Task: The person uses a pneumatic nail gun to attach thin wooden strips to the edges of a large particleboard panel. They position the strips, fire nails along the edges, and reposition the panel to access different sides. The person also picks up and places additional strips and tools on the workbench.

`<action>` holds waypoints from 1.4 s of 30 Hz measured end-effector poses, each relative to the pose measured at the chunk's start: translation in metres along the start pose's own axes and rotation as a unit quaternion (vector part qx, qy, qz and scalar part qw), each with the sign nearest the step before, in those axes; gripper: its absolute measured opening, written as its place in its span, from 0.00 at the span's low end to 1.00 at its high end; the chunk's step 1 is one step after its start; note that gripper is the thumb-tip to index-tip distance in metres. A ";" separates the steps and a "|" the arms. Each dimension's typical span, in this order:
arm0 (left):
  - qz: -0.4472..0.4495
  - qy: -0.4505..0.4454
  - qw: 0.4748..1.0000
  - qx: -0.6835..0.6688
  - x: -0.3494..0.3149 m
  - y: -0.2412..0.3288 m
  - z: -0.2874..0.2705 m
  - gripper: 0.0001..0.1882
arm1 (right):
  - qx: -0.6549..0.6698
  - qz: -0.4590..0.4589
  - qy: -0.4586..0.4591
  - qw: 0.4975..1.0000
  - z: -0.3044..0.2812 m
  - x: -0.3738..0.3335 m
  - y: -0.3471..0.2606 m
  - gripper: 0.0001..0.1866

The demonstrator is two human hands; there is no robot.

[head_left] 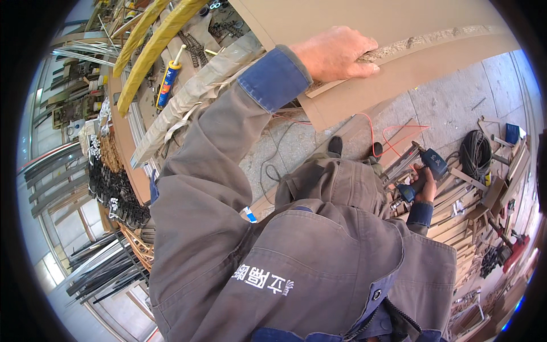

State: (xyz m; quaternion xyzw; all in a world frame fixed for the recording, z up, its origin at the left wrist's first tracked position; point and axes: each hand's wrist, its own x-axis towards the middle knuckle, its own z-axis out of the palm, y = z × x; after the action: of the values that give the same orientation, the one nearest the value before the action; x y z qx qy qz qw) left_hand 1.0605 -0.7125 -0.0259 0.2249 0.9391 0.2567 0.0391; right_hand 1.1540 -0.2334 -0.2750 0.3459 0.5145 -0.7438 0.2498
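My left hand (336, 54) reaches out over a brown board. Its thumb and fingers are closed on the rough, speckled edge of a chipboard panel (430, 41). A smooth brown face (364, 97) of board lies on the near side of that edge, and a wide tan sheet (342, 17) spreads on the far side. Low at my right side, my right hand (426, 185) is wrapped round the handle of a blue nail gun (434, 164). The gun's long metal magazine (403, 161) points to the left, apart from the board.
An orange air hose (373, 128) loops across the floor near my shoes (335, 145). A blue sealant tube (167, 84), yellow-wrapped curved pieces (162, 43) and a plastic-wrapped bundle (194, 94) lie at the left. Wood strips (456, 239) and a coiled black cable (476, 153) are at the right.
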 end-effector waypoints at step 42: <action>-0.135 -0.004 0.986 0.095 0.012 0.036 0.011 0.34 | 0.453 0.010 -0.511 0.730 0.136 0.150 -0.090 0.27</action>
State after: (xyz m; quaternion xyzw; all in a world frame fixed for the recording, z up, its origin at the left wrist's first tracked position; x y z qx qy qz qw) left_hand 1.0662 -0.6750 -0.0167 0.0995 0.9809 0.1573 0.0561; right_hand 0.9582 -0.3320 -0.3065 -0.0095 -0.0921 -0.9506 0.2964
